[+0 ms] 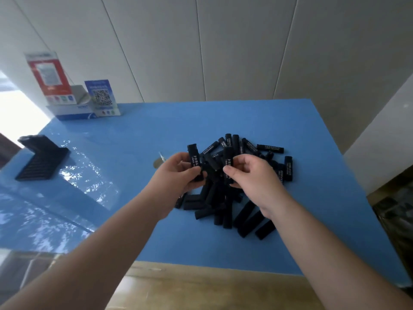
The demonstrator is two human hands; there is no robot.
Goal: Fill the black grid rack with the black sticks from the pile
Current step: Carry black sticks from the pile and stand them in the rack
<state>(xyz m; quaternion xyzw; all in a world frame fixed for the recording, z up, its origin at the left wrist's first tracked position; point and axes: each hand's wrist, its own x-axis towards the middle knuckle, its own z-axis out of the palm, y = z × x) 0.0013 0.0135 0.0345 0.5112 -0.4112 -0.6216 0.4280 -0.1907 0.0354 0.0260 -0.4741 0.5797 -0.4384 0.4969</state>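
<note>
Left hand (178,173) grips one upright stick (194,155), fingers curled round it. Right hand (252,175) pinches a second upright stick (228,158). Both hands are above the pile (250,198), right of centre on the blue table (125,139). The rack (42,162) stands far left, well apart.

I seem to be at a shop or service counter. Two stand-up signs, one red (48,77) and one blue with a QR code (102,97), sit at the far corner of my glossy blue worktop (138,135). Plain white wall panels (201,48) rise behind it.
</note>
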